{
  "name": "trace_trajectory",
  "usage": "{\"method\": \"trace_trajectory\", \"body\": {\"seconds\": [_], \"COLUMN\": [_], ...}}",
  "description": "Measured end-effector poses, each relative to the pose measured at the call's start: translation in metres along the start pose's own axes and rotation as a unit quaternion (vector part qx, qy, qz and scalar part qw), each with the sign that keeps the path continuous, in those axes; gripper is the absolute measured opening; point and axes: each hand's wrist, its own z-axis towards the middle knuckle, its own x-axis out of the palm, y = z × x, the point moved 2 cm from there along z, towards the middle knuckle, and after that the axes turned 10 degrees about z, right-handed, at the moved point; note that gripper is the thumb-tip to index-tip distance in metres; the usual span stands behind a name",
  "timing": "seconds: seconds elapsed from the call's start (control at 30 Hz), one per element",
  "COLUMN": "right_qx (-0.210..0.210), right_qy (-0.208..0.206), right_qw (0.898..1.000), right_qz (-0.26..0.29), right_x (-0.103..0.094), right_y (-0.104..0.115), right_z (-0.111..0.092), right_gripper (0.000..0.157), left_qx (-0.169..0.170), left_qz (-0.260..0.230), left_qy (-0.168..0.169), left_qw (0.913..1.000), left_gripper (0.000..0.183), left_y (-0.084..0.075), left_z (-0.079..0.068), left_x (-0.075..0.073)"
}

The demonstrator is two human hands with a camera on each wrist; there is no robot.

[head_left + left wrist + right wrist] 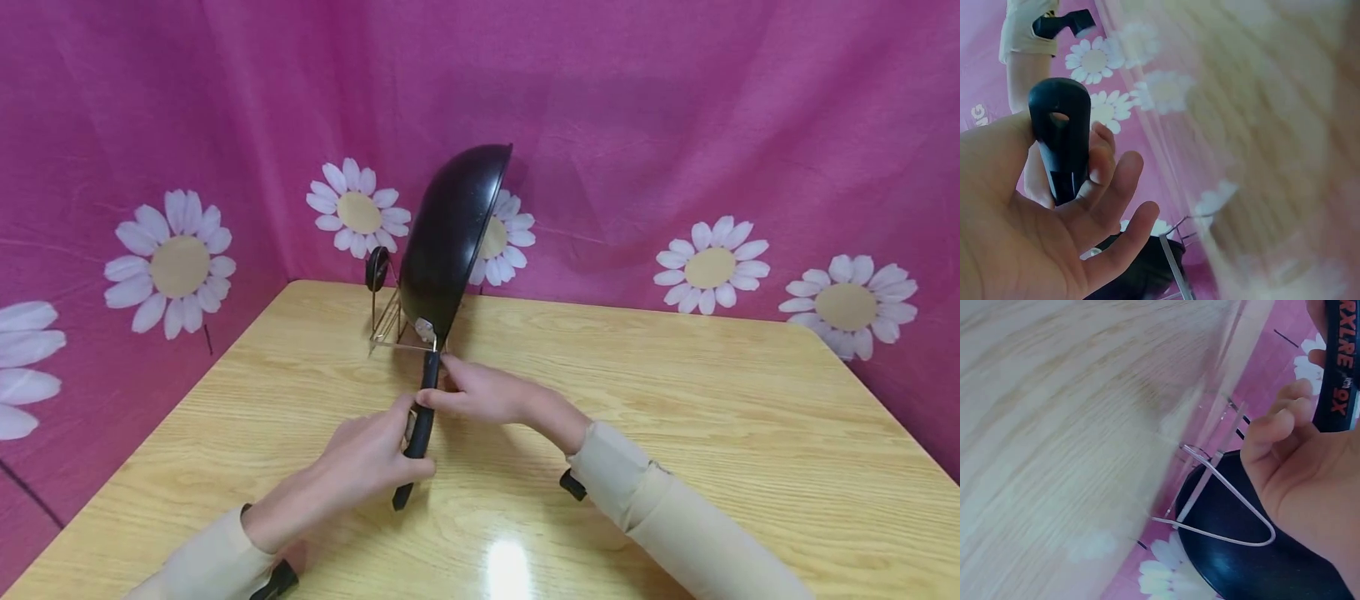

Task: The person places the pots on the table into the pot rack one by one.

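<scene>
A black wok (453,233) stands tipped on its side, its rounded underside toward the left and its long black handle (422,429) pointing at me. My left hand (367,454) grips the handle near its end, thumb on one side and fingers on the other. Closer to the bowl, my right hand (487,396) holds the same handle between thumb and fingers. The holed handle end (1060,140) shows in the left wrist view. Red lettering runs along the handle (1340,369) in the right wrist view. Behind the handle, the wok overlaps a wire rack (390,321).
A black round piece (377,268) sits at the rack's upper left. The wooden table (675,417) reaches back to a pink cloth (600,125) with large daisies, which also hangs along the left and right sides.
</scene>
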Motion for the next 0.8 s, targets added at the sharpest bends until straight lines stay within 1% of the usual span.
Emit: {"method": "trace_trajectory", "body": {"seconds": [0.07,0.13,0.2,0.3,0.4,0.47,0.6,0.7,0.8], "right_qx": [0.008,0.014,0.015,0.004,-0.011,-0.016,-0.023,-0.027,-0.029], "right_qy": [-0.014,-0.026,-0.037,-0.048,-0.054,-0.055,-0.05,-0.048,-0.058], "right_qw": [0.999,0.995,0.991,0.985,0.979,0.976,0.973,0.974,0.974], "right_qz": [-0.051,-0.094,-0.127,-0.165,-0.196,-0.211,-0.223,-0.222,-0.218], "right_x": [-0.001,-0.001,-0.001,-0.002,-0.005,-0.008,-0.011,-0.015,-0.022], "right_y": [0.001,0.0,-0.001,-0.003,-0.004,-0.004,-0.003,-0.003,-0.005], "right_z": [-0.005,-0.01,-0.015,-0.021,-0.028,-0.032,-0.04,-0.046,-0.054], "right_gripper": [0.04,0.048,0.054,0.058,0.054,0.052,0.052,0.053,0.054], "left_qx": [-0.001,-0.001,0.004,0.016,0.031,0.041,0.056,0.057,0.052], "left_qz": [0.006,0.013,0.023,0.035,0.042,0.046,0.049,0.047,0.054], "left_qy": [0.002,0.007,0.009,0.003,-0.006,-0.011,-0.008,0.007,0.015], "left_qw": [1.0,0.9999,0.9997,0.9992,0.9986,0.998,0.9972,0.9973,0.9971], "left_gripper": [0.06,0.06,0.062,0.064,0.063,0.059,0.054,0.06,0.072], "left_y": [0.0,0.001,0.002,0.003,0.003,0.002,0.0,-0.001,0.002], "left_z": [0.0,0.001,0.001,0.001,0.001,0.002,0.003,0.003,0.005], "left_x": [-0.001,-0.001,-0.003,-0.005,-0.008,-0.008,-0.007,-0.006,-0.009]}}
